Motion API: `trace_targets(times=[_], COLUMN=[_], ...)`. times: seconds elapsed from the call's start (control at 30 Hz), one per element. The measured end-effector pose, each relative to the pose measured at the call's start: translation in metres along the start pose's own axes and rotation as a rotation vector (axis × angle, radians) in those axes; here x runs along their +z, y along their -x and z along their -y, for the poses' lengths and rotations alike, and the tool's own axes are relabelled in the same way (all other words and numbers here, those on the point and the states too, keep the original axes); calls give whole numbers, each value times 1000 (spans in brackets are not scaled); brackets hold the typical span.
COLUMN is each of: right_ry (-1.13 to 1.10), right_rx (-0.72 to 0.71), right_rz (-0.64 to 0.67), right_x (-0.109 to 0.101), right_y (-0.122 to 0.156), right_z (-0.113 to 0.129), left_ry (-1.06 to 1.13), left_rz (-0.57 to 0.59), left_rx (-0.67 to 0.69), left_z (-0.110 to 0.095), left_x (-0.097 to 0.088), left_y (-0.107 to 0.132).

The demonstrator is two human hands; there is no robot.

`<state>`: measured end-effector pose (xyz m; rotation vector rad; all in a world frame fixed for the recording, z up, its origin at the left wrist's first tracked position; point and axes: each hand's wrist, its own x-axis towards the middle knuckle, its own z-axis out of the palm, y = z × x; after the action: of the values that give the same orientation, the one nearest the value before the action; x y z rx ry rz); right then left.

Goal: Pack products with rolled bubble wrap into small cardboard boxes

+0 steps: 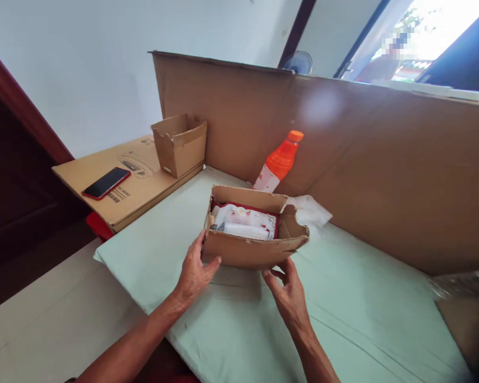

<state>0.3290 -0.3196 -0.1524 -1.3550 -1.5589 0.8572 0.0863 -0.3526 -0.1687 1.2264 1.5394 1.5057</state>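
Both of my hands grip an open cardboard box (249,256), held slightly tilted over the table. My left hand (195,269) clasps its left end, with the thumb on the front wall. At the lower right, my right hand (289,292) holds the box from below, its fingertips partly hidden by the box. Inside the box lie white plastic packets (243,217) with red print and something dark red behind them. Just behind the box, an orange drink bottle (281,158) with an orange cap stands on the table, its base hidden.
The table has a pale green cover (355,308). Clear plastic wrap (313,210) lies behind the box. A cardboard panel (239,106) walls off the back. On the left, a flat carton (143,199) bears a phone (106,183) and another open cardboard box (189,149). Blurred clear plastic (463,284) is at right.
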Motion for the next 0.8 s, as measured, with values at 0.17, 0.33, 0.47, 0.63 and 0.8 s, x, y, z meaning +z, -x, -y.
trace_targets(times=[0.17,0.33,0.47,0.63,0.8], right_ry=[-98,-159,-126,-36,87], right_rx=[-177,-336,-357,-362,-401], right_rz=[178,360,507,513,524], right_x=[80,181,259,310,319], right_y=[-70,-139,-176,-194,-208], right_z=[48,105,124,118,118], left_ry=[1,-65,-161,-163,-232], left_rz=[-296,-633,-797,-790,-780], left_rx=[-1,70,116,140,165], left_z=[-14,-24,-7,28,43], left_x=[-65,-134,-171,-188,-193], left_y=[-36,-79,-105,-121,-136])
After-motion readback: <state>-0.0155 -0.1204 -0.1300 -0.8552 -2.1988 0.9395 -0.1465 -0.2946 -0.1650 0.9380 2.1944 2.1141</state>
